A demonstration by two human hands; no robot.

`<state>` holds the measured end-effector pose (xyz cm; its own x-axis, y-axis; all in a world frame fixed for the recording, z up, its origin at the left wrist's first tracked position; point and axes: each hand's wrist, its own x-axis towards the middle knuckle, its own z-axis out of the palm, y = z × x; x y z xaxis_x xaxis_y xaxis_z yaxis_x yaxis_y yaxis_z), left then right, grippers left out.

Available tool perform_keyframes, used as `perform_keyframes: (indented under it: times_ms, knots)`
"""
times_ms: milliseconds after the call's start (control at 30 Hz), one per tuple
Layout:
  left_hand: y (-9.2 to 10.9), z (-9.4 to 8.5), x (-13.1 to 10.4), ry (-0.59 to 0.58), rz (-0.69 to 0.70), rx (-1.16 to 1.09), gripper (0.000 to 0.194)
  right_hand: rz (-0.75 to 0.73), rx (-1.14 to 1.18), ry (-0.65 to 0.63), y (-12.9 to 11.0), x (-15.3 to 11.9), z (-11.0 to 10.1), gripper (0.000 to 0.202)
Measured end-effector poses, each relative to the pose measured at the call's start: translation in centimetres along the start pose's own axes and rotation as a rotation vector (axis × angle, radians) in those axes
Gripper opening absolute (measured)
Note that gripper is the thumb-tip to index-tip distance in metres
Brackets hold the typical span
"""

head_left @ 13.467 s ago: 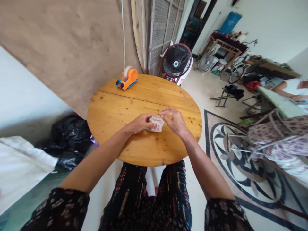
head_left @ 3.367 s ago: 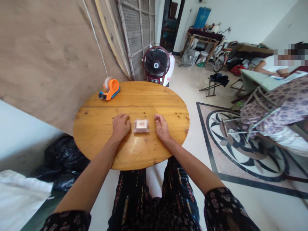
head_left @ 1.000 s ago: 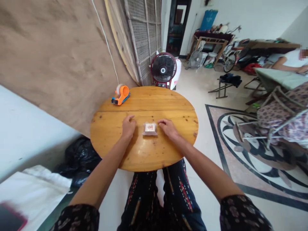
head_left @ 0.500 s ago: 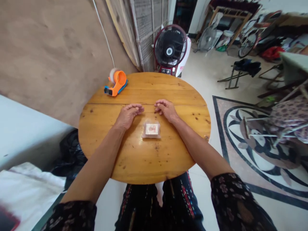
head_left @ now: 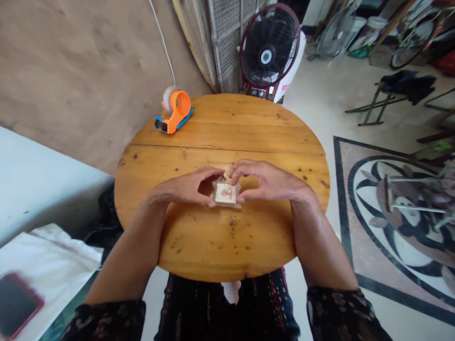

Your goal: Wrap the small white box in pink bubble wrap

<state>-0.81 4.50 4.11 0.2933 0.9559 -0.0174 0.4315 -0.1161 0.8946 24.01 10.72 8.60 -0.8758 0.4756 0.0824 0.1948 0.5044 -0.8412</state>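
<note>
A small plastic-wrapped pack (head_left: 225, 193), pale with a reddish picture on its top face, lies flat near the middle of the round wooden table (head_left: 199, 246). My left hand (head_left: 188, 186) curves round its left side, thumb at the near left corner and fingers at the far edge. From the other side, my right hand (head_left: 265, 180) closes on the pack, its thumb against the right edge and its bent fingers at the far right corner. The fingertips of both hands nearly meet behind the pack.
An orange and blue tape dispenser (head_left: 175, 112) with a tape roll stands at the table's far left. Beyond the far edge is a dark red fan (head_left: 267, 54). A phone (head_left: 17, 303) lies on white cloth at lower left. A folding stool (head_left: 387, 97) stands to the right.
Both hands have come back from beyond the pack and closed in on its left and right sides. The view has shifted slightly; the tape dispenser has stayed in place.
</note>
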Motion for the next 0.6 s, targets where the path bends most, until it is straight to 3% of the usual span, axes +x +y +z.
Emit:
perform_keyframes:
  times_ms: [100, 133, 433, 600]
  knots:
    - [0.3, 0.2, 0.0, -0.238, 0.048, 0.130, 0.078, -0.049, -0.085, -0.014, 0.4, 0.2, 0.5, 0.018]
    - [0.4, 0.3, 0.1, -0.252, 0.052, 0.148, 0.077, -0.054, -0.102, -0.015, 0.6, 0.3, 0.7, 0.017]
    - [0.9, 0.7, 0.0, -0.223, 0.018, 0.138, 0.064, -0.036, -0.228, -0.013, 1.0, 1.0, 1.5, 0.006]
    - [0.6, 0.6, -0.1, -0.247, 0.044, 0.182, 0.062, -0.097, -0.221, 0.025, 1.9, 1.3, 1.8, 0.005]
